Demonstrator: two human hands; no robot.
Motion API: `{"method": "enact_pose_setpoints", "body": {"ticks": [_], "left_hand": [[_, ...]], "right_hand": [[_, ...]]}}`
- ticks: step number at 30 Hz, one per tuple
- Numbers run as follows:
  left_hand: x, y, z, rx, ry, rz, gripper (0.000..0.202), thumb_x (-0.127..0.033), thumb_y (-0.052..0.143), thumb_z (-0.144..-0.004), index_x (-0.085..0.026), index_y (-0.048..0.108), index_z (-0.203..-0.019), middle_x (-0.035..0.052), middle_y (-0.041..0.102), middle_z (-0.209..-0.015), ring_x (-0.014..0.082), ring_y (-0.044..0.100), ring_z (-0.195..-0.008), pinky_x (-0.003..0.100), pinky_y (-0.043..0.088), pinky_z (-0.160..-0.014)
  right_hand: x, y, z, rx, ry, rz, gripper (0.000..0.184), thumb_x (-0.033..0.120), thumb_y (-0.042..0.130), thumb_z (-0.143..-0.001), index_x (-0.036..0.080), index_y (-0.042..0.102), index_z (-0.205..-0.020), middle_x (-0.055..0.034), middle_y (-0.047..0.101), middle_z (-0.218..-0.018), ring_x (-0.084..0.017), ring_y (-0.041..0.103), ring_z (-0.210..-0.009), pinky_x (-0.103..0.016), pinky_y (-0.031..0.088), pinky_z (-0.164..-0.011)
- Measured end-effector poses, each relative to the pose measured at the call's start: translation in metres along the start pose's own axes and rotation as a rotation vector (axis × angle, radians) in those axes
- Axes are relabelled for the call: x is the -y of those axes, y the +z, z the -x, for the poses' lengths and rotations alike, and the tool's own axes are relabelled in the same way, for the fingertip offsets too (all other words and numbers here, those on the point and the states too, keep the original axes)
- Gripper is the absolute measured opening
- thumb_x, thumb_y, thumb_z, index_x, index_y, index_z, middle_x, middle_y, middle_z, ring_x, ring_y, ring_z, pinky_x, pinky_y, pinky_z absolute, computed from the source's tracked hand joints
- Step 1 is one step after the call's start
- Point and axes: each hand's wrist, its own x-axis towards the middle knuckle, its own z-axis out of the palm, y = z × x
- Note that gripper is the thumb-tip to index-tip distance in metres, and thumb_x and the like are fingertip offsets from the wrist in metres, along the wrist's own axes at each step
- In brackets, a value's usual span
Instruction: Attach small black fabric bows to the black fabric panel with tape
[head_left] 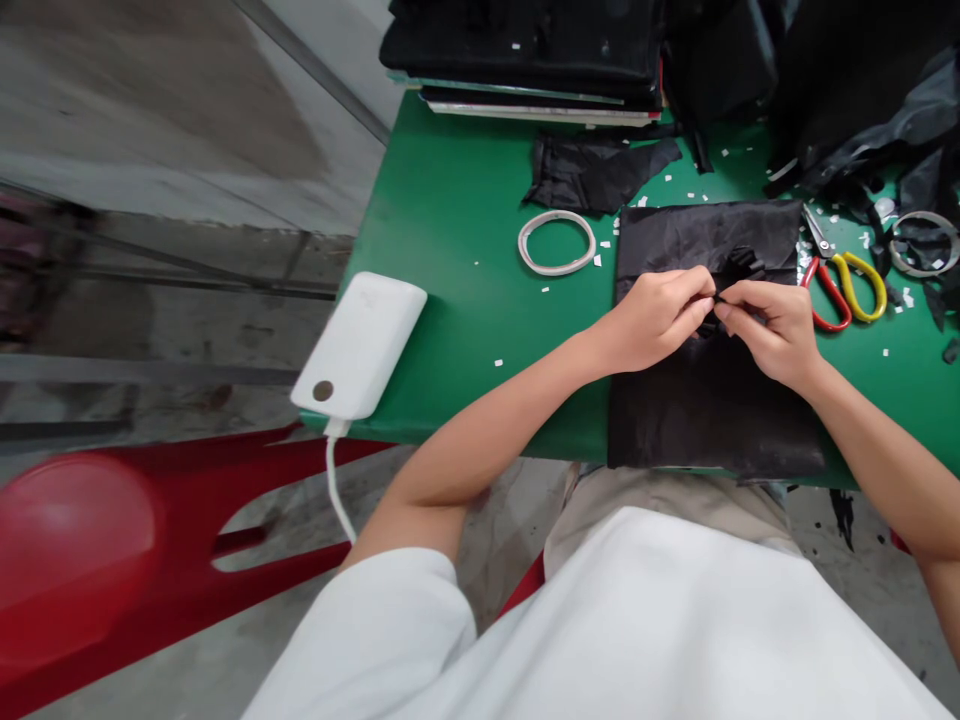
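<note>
Pinching a small black bit [718, 298] over the black sheet [697, 410] on the green table [450, 230], left hand [666, 315] and right hand [778, 328] fingertips clamped; a loosened pinch could drop it, an outward jerk knock the nearby scissors [844, 280]

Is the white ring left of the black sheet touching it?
Apart. The head view shows green table between the white ring and the black sheet.

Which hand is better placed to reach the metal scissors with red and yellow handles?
Probably the right hand: the scissors lie close beside it, while the left hand is farther off.
</note>
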Motion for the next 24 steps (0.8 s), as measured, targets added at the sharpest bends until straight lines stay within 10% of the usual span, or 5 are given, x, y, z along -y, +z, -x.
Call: {"method": "enact_pose_setpoints", "body": {"ticks": [24], "left_hand": [[0.0008, 0.0003, -0.0024, 0.003, 0.001, 0.033, 0.011, -0.018, 0.041, -0.091, -0.020, 0.045, -0.081, -0.0016, 0.054, -0.067, 0.0119, 0.054, -0.063, 0.025, 0.042, -0.065]], "right_hand": [[0.0030, -0.0011, -0.0010, 0.028, 0.068, -0.029, 0.022, 0.027, 0.060, -0.086, 0.018, 0.060, -0.066, 0.0038, 0.054, -0.053, -0.008, 0.044, -0.046, -0.025, 0.034, -0.052]]}}
